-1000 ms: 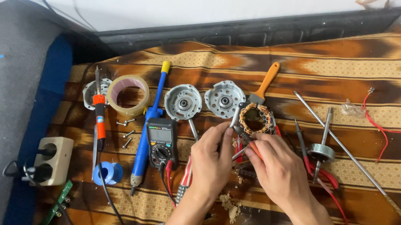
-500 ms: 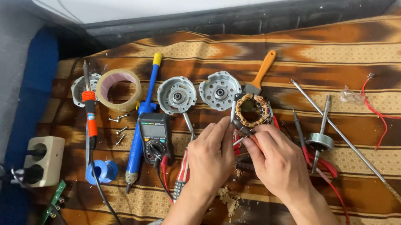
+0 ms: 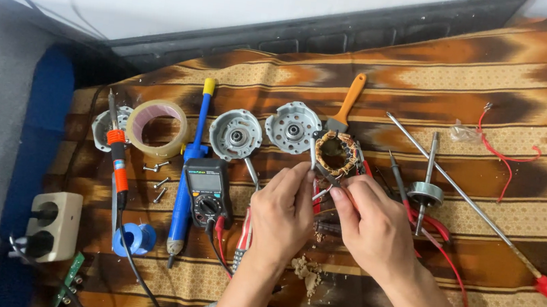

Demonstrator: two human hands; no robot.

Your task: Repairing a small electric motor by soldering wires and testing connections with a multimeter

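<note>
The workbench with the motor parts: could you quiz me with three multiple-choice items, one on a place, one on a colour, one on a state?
1. Where does the tape roll lie from the hands?
A left
B right
C underneath

2. What colour is the brush handle?
A green
B orange
C white

3. What are the left hand and right hand doing?
A resting flat
B pinching at the stator coil
C holding the multimeter

Key: 1 A, it sits far left on the cloth; 2 B, plainly orange; 3 B, fingertips meet beside the copper windings.
</note>
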